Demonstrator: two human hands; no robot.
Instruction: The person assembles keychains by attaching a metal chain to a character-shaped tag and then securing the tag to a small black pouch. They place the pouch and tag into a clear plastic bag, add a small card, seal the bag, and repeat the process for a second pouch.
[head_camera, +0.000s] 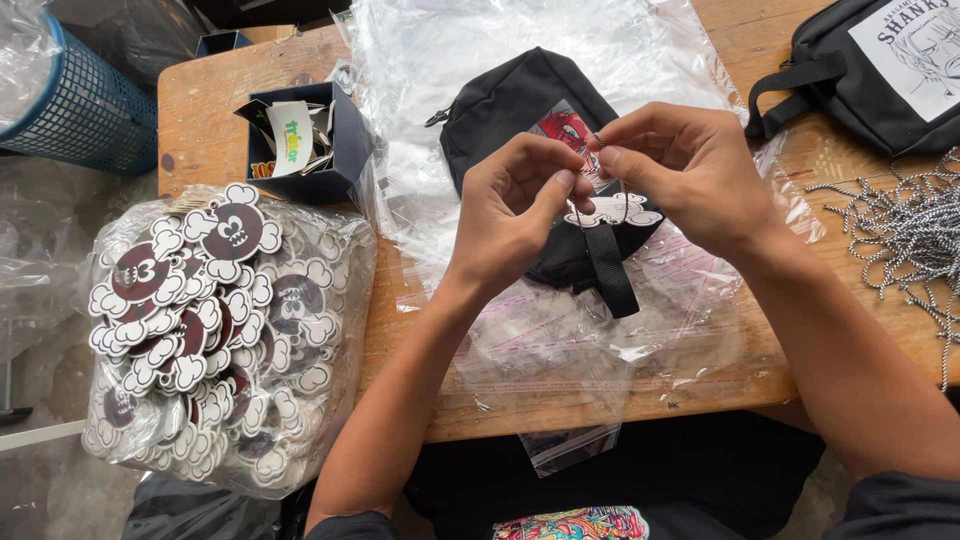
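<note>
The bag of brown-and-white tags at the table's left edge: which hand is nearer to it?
Left. The left hand is just right of the bag of tags, over the black pouch. The right hand lies farther right, fingertips meeting the left's.

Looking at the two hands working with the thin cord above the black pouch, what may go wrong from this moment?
The thin cord is pinched only by fingertips of the left hand and right hand, so it may slip. The clear plastic bags hang over the table edge and may slide off. The loose cord pile may tangle.
</note>
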